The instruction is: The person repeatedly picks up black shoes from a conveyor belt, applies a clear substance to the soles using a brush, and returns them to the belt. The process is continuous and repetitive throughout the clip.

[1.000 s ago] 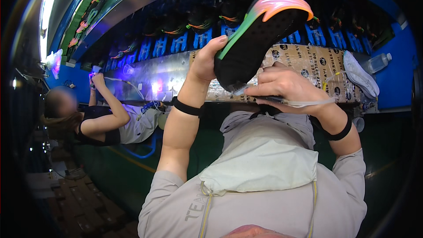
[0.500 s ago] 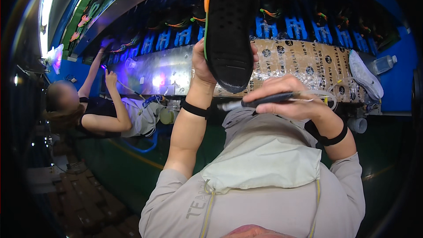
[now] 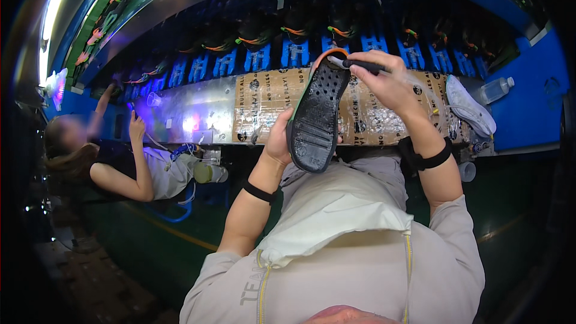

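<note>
Your left hand (image 3: 279, 138) has its fingers wrapped round the dark shoe sole (image 3: 319, 114) from beneath, the thumb along its left edge and fingertips just showing past the right. You hold that sole up in front of you, above the near edge of the surface (image 3: 207, 108), its pierced face toward you and its orange-rimmed end pointing to the far side. Your right hand (image 3: 387, 81) has its fingers clenched on a black-handled brush (image 3: 365, 66), whose pale tip lies at the sole's far end; you cannot tell exactly how firmly it presses.

Beneath, printed brown cardboard (image 3: 261, 105) covers part of the surface. To your right lie a white shoe-like item (image 3: 468, 107) and, just beyond it, a clear bottle (image 3: 497, 90). Shoes with orange trim sit on blue racks (image 3: 257, 58) along the far side. On your left, a co-worker (image 3: 126, 174) reaches toward that row.
</note>
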Available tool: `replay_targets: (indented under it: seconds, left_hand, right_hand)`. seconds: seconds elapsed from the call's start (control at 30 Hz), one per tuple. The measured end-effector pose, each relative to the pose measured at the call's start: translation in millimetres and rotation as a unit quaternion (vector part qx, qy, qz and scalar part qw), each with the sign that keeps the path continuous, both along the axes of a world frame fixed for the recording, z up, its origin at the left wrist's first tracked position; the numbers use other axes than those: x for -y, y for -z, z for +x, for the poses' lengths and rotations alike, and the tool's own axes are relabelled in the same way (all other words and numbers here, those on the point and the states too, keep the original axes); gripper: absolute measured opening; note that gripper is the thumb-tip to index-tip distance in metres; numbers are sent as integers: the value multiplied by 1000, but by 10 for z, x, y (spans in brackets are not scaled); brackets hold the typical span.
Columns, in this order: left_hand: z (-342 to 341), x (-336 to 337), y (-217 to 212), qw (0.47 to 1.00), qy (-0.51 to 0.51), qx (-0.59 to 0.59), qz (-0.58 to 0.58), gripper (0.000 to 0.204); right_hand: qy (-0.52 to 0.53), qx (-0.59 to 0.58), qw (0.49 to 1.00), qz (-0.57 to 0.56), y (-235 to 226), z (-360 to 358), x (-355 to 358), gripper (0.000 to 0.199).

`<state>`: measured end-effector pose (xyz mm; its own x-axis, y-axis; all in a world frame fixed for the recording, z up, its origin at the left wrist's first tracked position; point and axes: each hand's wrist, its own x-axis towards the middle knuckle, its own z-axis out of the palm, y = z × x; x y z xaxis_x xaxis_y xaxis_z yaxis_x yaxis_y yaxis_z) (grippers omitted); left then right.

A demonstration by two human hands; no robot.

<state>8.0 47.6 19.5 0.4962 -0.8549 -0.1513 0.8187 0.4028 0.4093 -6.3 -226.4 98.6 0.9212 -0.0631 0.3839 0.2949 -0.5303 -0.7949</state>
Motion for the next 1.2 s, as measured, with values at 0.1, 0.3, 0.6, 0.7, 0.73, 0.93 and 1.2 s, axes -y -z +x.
replay_targets:
  seconds: [0.1,0.3,0.6,0.7,0.73,0.93,1.2]
  left_hand:
    - [0,0,-59,1000,-16,14,-7,71]
    - [147,-83,103,993,-115,31,24,71]
    - [88,-135,96,974,-158,162,-2,61]
    - [50,-147,42,967,-179,179,26,75]
    - [48,-164,52,968,-186,165,24,76]
    - [58,-209,-28,959,-201,192,56,84]
    - [37,-162,-18,943,-223,224,100,77]
  right_hand:
    - [-19,188,966,-178,160,-62,-202,29]
    - [-239,34,967,-87,67,-528,-495,30]
    - [-79,-152,958,230,271,-462,-314,24]
    - [29,-96,992,81,326,-465,-344,24]
    - [81,-105,990,49,368,-464,-344,24]
    - [-33,-135,979,151,475,-511,-274,23]
    - [-56,-124,986,96,491,-541,-163,26]
